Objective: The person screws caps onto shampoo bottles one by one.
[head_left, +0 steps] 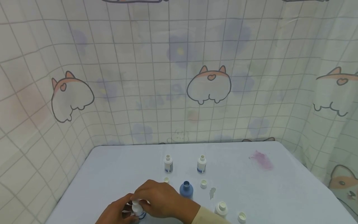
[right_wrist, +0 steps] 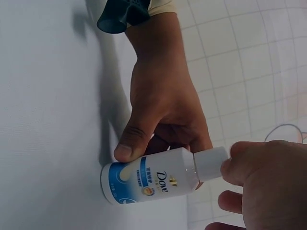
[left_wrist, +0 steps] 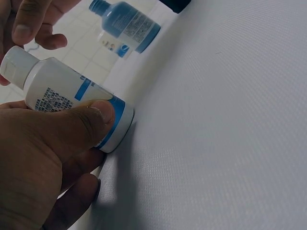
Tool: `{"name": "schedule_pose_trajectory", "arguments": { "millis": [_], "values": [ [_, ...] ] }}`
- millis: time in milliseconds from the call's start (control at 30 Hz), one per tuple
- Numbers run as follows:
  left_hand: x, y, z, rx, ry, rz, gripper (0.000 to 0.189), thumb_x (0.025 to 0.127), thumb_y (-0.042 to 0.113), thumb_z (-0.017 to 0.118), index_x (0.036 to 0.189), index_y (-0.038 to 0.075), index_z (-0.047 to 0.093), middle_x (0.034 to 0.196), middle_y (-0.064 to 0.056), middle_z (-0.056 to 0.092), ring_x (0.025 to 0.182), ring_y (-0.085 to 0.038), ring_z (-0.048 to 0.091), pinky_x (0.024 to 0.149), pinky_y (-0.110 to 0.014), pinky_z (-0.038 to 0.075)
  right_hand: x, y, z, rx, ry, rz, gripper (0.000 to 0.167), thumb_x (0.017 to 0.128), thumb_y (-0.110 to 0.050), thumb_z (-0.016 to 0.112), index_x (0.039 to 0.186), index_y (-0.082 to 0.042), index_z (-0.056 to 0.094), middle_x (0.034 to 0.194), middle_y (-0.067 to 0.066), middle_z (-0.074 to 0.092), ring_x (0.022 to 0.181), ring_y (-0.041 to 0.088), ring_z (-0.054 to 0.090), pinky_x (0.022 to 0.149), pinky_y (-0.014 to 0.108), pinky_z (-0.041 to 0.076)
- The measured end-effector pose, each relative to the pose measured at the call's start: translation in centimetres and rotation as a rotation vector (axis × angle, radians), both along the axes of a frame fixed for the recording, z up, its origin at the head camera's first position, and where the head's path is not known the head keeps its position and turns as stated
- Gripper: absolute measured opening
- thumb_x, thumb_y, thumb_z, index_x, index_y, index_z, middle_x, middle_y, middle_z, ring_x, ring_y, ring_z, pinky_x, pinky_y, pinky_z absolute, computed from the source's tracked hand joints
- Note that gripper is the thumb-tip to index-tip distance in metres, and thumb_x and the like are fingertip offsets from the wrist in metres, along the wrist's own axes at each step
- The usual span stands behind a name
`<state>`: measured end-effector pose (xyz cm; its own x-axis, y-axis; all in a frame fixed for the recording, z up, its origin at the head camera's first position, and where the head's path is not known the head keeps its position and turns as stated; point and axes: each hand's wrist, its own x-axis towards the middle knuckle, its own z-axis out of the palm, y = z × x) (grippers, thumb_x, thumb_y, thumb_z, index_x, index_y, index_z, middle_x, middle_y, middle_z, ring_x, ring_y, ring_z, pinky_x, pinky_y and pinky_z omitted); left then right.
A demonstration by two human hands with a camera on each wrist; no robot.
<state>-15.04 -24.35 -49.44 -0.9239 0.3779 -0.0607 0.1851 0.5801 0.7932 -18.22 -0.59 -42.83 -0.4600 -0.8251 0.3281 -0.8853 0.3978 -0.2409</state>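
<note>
A small white Dove bottle [right_wrist: 160, 177] with a blue-and-white label stands on the table at the lower left of the head view. My left hand [head_left: 116, 211] grips its body, the thumb lying along the label in the left wrist view. On top of the bottle sits a white cap [right_wrist: 210, 163]. My right hand [head_left: 159, 199] pinches that cap between thumb and fingers from above. Just beyond the right hand is an uncapped blue bottle [head_left: 186, 190].
Two uncapped white bottles [head_left: 168, 165] stand at the back, and another white bottle [head_left: 221, 209] stands front right. Loose white caps [head_left: 203, 184] lie near them. A small wet patch [head_left: 212, 193] and a pink stain [head_left: 262, 160] mark the white table [head_left: 120, 165]. Patterned curtains [head_left: 151, 93] surround it.
</note>
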Motion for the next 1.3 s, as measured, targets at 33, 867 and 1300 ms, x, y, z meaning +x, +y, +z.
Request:
{"name": "schedule_pose_trajectory", "arguments": {
  "millis": [33,867,1300],
  "values": [
    [-0.03,-0.04,-0.02,-0.002,0.0,-0.003,0.062,0.081,0.037,0.088,0.131,0.014,0.059,0.113,-0.005,0.068,0.099,-0.032,0.072,0.079,-0.04,0.061,0.0,0.04,0.08,0.001,-0.006,0.01,0.026,0.101,-0.018,0.066,0.124,-0.028,0.073,0.125,-0.021,0.065,0.117,-0.006,0.053,0.08,0.006,0.044],
    [0.07,0.1,0.13,-0.012,-0.022,0.023,0.061,0.079,0.03,0.089,0.132,0.02,0.061,0.114,-0.006,0.068,0.099,-0.033,0.072,0.078,-0.043,0.061,0.19,-0.17,0.34,0.002,0.001,-0.064,0.012,0.1,-0.033,0.07,0.107,-0.029,0.078,0.109,-0.023,0.069,0.102,-0.007,0.055,0.069,0.006,0.042],
    [0.17,0.24,0.14,-0.003,-0.003,0.021,0.063,0.079,0.031,0.09,0.132,0.012,0.059,0.112,-0.006,0.068,0.099,-0.033,0.071,0.079,-0.04,0.061,-0.39,0.18,0.04,0.009,-0.023,0.037,0.024,0.101,-0.02,0.068,0.124,-0.027,0.073,0.124,-0.022,0.066,0.115,-0.008,0.054,0.086,0.006,0.043]
  ]
}}
